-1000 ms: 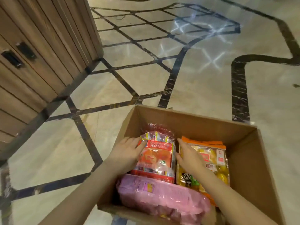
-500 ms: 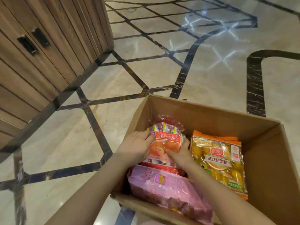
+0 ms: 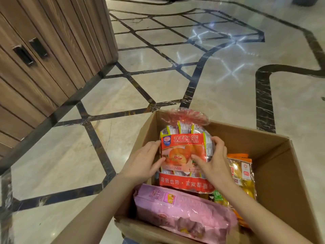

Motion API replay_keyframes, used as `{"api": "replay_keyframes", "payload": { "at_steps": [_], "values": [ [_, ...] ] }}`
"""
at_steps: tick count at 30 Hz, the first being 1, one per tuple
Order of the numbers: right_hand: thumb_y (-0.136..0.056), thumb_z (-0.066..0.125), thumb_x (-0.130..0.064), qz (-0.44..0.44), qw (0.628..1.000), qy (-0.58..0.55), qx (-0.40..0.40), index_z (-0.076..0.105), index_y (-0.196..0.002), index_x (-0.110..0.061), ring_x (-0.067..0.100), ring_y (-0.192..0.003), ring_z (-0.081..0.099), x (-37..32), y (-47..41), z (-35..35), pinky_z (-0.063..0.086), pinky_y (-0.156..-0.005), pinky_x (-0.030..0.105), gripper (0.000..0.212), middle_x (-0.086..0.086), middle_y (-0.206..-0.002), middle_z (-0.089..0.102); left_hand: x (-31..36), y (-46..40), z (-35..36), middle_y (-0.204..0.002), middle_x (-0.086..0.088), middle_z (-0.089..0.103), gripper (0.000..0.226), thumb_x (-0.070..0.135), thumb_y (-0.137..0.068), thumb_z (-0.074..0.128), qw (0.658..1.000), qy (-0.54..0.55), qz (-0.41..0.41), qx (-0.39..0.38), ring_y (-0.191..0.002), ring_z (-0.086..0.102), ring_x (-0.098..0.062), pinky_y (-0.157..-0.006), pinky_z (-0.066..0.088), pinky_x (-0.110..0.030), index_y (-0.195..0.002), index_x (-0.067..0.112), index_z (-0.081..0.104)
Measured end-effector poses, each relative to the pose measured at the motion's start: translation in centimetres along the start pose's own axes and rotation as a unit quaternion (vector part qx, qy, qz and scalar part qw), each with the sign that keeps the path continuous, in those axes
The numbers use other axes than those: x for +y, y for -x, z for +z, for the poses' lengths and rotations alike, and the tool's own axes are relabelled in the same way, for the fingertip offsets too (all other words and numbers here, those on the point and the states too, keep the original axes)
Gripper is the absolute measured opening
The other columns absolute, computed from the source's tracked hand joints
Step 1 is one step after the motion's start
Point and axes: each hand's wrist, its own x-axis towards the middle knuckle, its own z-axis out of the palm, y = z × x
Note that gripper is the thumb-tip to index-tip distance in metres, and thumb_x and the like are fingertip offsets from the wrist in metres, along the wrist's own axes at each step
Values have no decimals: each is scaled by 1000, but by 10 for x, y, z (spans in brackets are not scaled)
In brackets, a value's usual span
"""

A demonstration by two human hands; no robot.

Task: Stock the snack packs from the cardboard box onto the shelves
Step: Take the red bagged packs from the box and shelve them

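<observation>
The red pack [image 3: 184, 154] stands upright in the box [image 3: 274, 166], its top above the rim; left hand [image 3: 144, 164] and right hand [image 3: 213, 162] clasp its sides, thumbs across its front; pink pack [image 3: 182, 215] nearer, orange pack [image 3: 244, 176] right; box on a marble floor [image 3: 140, 88], wooden cabinet [image 3: 44, 50] to its far left.

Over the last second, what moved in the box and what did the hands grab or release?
The right hand left the yellow pack and joined the left hand on the red pack, which both now grip and have raised, its top above the box rim. The pink pack and yellow pack stayed put.
</observation>
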Motion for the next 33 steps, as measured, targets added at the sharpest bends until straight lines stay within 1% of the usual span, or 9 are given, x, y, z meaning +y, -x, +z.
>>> {"api": "replay_keyframes", "payload": {
  "at_steps": [3,7,9,12,16,20,23,29,33],
  "values": [
    [-71,78,-33,-48,996,-73,9,26,-128,-30,9,-110,48,-20,2,-25,46,-87,28,77,0,-124,39,7,-5,-9,-146,5,36,76,60,-85,48,977,198,-79,18,-128,43,-12,-105,37,-32,-146,31,15],
    [-73,77,-25,-43,982,-181,-9,27,-120,-32,-10,-95,56,-48,0,-36,50,-72,10,68,-10,-114,47,27,-7,-39,-123,29,51,62,66,-78,51,913,389,-95,71,-104,60,1,-82,51,-18,-128,60,14],
    [-70,74,-32,-34,977,-209,-10,28,-121,-33,-7,-94,58,-58,-1,-34,52,-71,13,69,-12,-113,48,33,-5,-54,-115,28,56,56,53,-79,55,887,435,-126,88,-93,66,0,-75,55,-21,-121,62,17],
    [-70,59,-49,1,969,-245,-42,24,-132,-29,8,-99,60,-58,-11,-20,54,-76,27,74,-2,-116,51,27,4,-65,-116,21,57,62,48,-79,60,878,430,-159,136,-93,67,-9,-75,57,-32,-129,56,24],
    [-89,40,-53,125,974,-170,-81,19,-142,-25,22,-116,52,-17,-27,15,47,-95,42,63,9,-135,45,17,19,-67,-108,29,52,61,52,-75,62,875,385,-212,203,-91,65,-7,-68,57,-28,-127,53,29],
    [-94,48,-36,190,972,-63,-121,16,-144,-10,26,-128,42,26,-19,51,35,-105,36,65,10,-139,42,9,31,-66,-103,32,51,62,54,-73,61,869,358,-253,231,-87,64,-3,-64,55,-24,-127,53,30],
    [-93,52,-15,225,964,-56,-130,27,-134,-8,24,-120,48,47,-15,74,37,-95,33,49,5,-120,51,6,34,-65,-104,33,49,69,54,-73,61,876,338,-260,225,-81,61,11,-57,51,-12,-134,46,30],
    [-88,58,-19,306,943,-6,-129,11,-139,-7,36,-115,52,64,-25,102,43,-97,43,70,19,-128,51,4,34,-66,-99,34,50,68,50,-75,62,868,345,-279,220,-78,61,14,-51,49,-9,-135,44,29],
    [-87,61,-24,361,926,20,-109,2,-143,-5,40,-123,45,71,-38,108,39,-102,46,83,23,-136,44,7,33,-68,-92,38,50,57,56,-74,58,878,320,-294,202,-76,62,14,-51,48,-9,-118,63,22]
  ]
}}
